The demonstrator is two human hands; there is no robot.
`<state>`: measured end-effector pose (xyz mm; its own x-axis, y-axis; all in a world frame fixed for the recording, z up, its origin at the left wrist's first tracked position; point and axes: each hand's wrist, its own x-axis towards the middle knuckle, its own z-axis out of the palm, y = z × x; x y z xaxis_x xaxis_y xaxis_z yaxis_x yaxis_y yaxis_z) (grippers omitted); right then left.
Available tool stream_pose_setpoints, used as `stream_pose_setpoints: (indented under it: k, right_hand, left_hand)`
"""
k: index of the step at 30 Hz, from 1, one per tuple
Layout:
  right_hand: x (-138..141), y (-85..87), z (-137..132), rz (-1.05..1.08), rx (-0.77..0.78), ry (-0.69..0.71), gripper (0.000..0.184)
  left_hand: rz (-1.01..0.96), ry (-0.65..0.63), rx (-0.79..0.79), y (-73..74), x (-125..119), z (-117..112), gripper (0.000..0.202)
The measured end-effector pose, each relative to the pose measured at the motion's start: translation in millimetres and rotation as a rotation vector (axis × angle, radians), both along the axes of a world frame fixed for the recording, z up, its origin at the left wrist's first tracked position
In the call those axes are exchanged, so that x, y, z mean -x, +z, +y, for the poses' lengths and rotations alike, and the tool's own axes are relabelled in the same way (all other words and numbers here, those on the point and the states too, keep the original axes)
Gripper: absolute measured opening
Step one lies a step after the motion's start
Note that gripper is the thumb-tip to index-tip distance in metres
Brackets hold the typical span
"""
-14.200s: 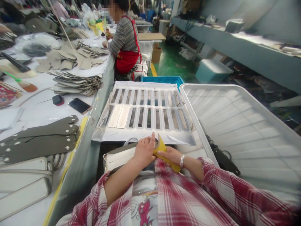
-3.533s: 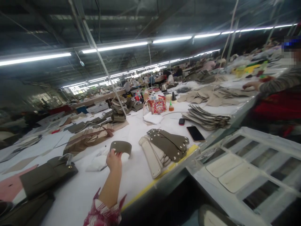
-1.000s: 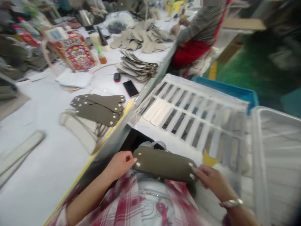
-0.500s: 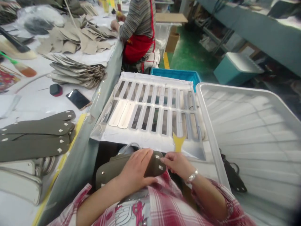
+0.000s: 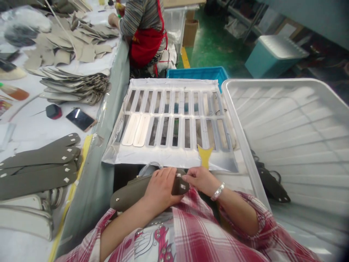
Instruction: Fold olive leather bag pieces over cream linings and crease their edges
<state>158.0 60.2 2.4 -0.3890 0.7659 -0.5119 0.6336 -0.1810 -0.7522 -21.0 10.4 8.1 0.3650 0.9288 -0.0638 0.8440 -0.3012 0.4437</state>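
A long, round-ended dark olive piece (image 5: 131,193) lies across my lap, with small white patches near its right end and a metal stud at the left. My left hand (image 5: 160,185) wraps over its middle, fingers together on top and thumb along the near side. At the right end, my right hand (image 5: 200,180) is closed in a pinch, its fingertips touching the piece beside a white patch. Whatever small thing the pinch holds is hidden. Just beyond my hands, a white slotted rack (image 5: 160,154) carries two cream strips (image 5: 140,131) in its front row.
Similar olive pieces (image 5: 40,160) and pale pieces (image 5: 24,218) lie on the left table, with a phone (image 5: 81,119) behind. A large translucent bin (image 5: 294,138) stands at right, holding a dark piece (image 5: 274,182). A yellow forked piece (image 5: 205,156) rises at the rack's edge. A co-worker (image 5: 145,36) sits beyond.
The view has shifted slightly, so the table and rack sit a little further left and higher. Both hands keep nearly the same hold on the olive piece.
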Motion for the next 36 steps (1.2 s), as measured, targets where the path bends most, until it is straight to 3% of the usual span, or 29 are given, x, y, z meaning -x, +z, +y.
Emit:
stream_pose_setpoints:
  k: [9,16,21,23,25,27,29,31,33,36]
  right_hand:
    - [5.3,-0.1,1.8,-0.157,-0.137,0.000,0.030]
    - [10.2,-12.0,-6.8,-0.103,-0.171,-0.056,0.030]
    - [13.6,-18.6,-17.8,-0.121,-0.272,-0.123,0.033]
    - [12.5,-13.8,-21.9,-0.139,-0.297,-0.111,0.031]
    - [13.3,-3.9,-25.2,-0.154,-0.369,-0.088,0.028]
    - [21.1,7.8,-26.9,-0.166,-0.614,-0.074,0.038]
    - [40.4,17.5,-28.5,-0.127,-0.911,0.069,0.051]
    - [70.7,23.2,-33.6,-0.042,-1.063,0.350,0.059]
    - [105.6,23.8,-41.5,0.012,-1.091,0.615,0.066]
    - [149.0,16.4,-50.8,-0.008,-1.056,0.799,0.075]
  left_hand:
    - [-0.015,0.024,-0.014,-2.4,-3.7,2.1,0.067]
    - [-0.029,0.042,0.050,2.1,-4.1,7.4,0.063]
    - [-0.151,0.006,0.128,13.9,15.5,3.7,0.087]
    - [-0.170,0.126,0.091,24.8,44.8,-5.4,0.083]
    - [-0.180,0.376,0.064,36.3,86.1,-22.2,0.061]
    - [-0.214,0.655,0.104,44.3,129.4,-47.0,0.038]
    - [-0.294,0.836,0.200,45.5,162.2,-75.5,0.029]
    - [-0.389,0.891,0.300,38.5,177.6,-99.8,0.030]
    - [-0.460,0.885,0.353,26.8,177.6,-114.1,0.029]
    - [-0.514,0.902,0.339,11.3,166.7,-119.1,0.029]
